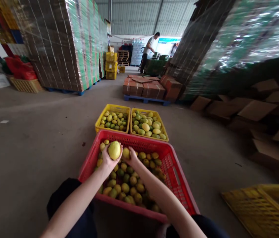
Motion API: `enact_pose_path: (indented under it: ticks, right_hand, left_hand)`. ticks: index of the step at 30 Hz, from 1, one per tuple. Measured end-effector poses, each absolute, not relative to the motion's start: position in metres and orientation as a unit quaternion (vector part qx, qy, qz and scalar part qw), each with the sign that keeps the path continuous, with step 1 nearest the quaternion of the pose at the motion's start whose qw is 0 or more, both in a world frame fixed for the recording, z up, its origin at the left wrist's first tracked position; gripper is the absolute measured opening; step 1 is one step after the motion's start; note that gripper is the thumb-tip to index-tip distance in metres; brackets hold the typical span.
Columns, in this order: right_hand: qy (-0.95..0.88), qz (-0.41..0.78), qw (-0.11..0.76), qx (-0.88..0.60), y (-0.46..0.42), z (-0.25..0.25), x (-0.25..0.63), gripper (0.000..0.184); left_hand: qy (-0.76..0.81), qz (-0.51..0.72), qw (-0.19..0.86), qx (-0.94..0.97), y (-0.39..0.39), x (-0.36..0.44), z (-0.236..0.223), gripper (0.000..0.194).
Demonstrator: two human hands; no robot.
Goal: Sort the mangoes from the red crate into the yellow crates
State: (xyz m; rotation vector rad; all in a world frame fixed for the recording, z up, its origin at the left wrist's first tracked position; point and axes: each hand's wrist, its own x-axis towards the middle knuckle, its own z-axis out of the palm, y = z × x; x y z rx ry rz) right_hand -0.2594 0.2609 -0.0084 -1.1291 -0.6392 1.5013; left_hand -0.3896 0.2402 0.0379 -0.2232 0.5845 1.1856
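Head view shows the left hand (pixel 108 161) cupping a large yellow lemon (pixel 114 150), while the right hand (pixel 132 159), just beside, holds a smaller lemon (pixel 126 153), both over the red plastic crate (pixel 169 168); gentle finger pressure should protect the skins.

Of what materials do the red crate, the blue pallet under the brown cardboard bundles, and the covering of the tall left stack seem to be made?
Red crate: most likely molded plastic, smooth with a soft sheen; its walls have regular perforations.
Blue pallet: painted wood or plastic; too distant to tell.
Covering: probably clear plastic film, glossy, with bright streaks and green showing through.
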Motion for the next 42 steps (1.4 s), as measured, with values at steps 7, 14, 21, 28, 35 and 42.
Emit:
enact_pose_path:
  ticks: [7, 14, 21, 28, 35, 42]
  right_hand:
    - [-0.282, 0.622, 0.451, -0.575, 0.333, 0.008, -0.269, 0.034]
    - [-0.294, 0.636, 0.325, -0.635, 0.243, -0.051, -0.231, 0.018]
    - [-0.268, 0.640, 0.385, -0.608, 0.214, -0.047, -0.182, 0.011]
    - [-0.244, 0.646, 0.442, -0.572, 0.207, -0.031, -0.167, 0.017]
    - [-0.254, 0.676, 0.491, -0.487, 0.195, 0.007, -0.148, 0.026]
    - [-0.169, 0.668, 0.550, -0.472, 0.184, 0.013, -0.119, 0.018]
  left_hand:
    - [0.277, 0.573, 0.763, -0.118, 0.245, -0.401, 0.032, 0.025]
    - [0.277, 0.562, 0.770, -0.122, 0.235, -0.398, 0.043, 0.020]
    - [0.345, 0.537, 0.762, -0.108, 0.226, -0.386, 0.015, 0.028]
    - [0.524, 0.290, 0.801, -0.018, 0.204, -0.367, -0.066, 0.020]
    - [0.582, 0.079, 0.773, 0.240, 0.252, -0.315, -0.088, 0.006]
    - [0.566, 0.264, 0.613, 0.484, 0.456, -0.225, -0.028, 0.016]
